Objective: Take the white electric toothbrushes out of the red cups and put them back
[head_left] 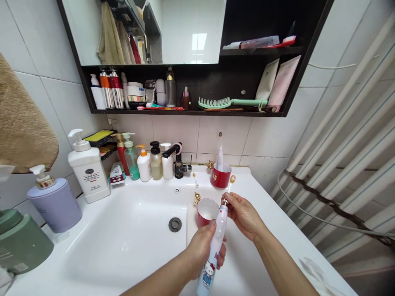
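My left hand [203,246] is wrapped round the pale pink and blue handle of an electric toothbrush [219,225] with a cartoon cat on it. In my right hand [245,213], thumb and fingers pinch a toothbrush head [232,179] at the top of the handle; its yellowish bristles point up. Fingers partly hide the joint, so I cannot tell whether head and handle are fully joined. Just behind my left hand is a red cup [202,222] with a white inside. Another red cup [219,179] at the back holds a second electric toothbrush [220,154]. A loose brush head [195,180] lies on the sink's back ledge.
The white sink [129,238] has a black faucet [177,158] and a drain [175,225]. Several pump bottles [156,162] line its back and left edges. Overhead hangs a dark cabinet [210,111] with a hairbrush [231,102]. Pipes [348,119] run along the right.
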{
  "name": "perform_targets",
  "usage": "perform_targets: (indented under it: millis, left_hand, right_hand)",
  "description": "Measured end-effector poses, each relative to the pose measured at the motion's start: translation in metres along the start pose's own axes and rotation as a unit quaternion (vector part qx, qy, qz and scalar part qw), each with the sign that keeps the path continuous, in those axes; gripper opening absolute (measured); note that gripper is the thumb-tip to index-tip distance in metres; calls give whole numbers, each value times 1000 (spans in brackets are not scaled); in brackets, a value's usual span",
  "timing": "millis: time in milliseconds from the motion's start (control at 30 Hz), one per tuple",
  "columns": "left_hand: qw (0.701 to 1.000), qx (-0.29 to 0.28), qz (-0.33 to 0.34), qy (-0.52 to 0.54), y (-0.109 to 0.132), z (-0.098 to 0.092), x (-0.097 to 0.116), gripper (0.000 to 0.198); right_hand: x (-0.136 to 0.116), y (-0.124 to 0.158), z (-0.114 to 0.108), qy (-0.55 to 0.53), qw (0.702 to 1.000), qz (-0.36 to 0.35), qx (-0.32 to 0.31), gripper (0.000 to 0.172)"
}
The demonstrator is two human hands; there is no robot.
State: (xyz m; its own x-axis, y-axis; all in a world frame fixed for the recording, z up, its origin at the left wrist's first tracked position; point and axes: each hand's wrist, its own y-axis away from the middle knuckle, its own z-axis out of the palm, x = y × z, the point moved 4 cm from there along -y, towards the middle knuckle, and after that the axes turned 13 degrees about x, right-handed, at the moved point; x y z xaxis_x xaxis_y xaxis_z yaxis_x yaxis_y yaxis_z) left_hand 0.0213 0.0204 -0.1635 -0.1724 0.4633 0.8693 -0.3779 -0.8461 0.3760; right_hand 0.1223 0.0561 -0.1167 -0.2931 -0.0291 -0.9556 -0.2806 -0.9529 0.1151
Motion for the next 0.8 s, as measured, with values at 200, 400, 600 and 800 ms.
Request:
perform_targets:
  millis: [200,400,600,800]
  left_hand:
    - [1000,-4,16,-6,1,0,3,54]
    - [998,8,58,-26,1,-1,4,53]
    - [998,11,63,-25,1,-1,8,51]
    - [997,-4,71,-19,2,-1,11,53]
  right_hand:
    - [-2,1,2,7,1000,-8,6,22]
    - [-4,4,4,14,1000,-17,6,23]
    - [-2,5,6,14,1000,-23,1,22]
    - [-1,7,8,0,1000,-27,12,22]
